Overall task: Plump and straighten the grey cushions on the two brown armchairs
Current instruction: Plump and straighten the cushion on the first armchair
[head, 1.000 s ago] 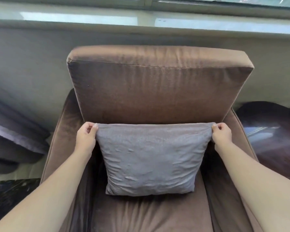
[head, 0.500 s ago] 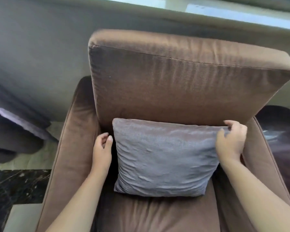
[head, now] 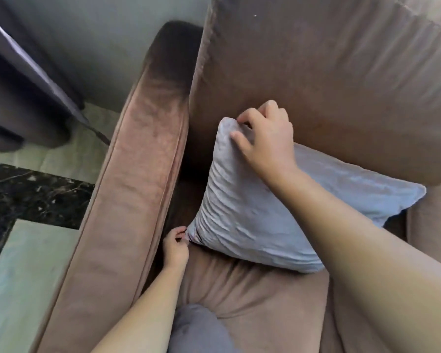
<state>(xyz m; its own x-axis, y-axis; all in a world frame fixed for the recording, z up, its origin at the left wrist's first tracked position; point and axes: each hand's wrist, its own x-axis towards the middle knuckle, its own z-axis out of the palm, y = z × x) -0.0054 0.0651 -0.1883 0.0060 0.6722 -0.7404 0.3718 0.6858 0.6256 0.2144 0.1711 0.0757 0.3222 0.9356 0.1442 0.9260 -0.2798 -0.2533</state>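
Wrinkled grey cloth cushion (head: 252,220), brown velvety armchair (head: 127,200), glossy dark marble floor (head: 23,194)

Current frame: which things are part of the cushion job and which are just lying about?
In the job:
- grey cushion
- brown armchair
- right hand, gripping the cushion's upper corner
- left hand, pinching its lower corner

Lying about:
- dark curtain
- marble floor
- grey fabric at the bottom edge, can't tell what it is

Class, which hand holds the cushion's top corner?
The right hand, its arm lying across the cushion; the left hand pinches the bottom corner.
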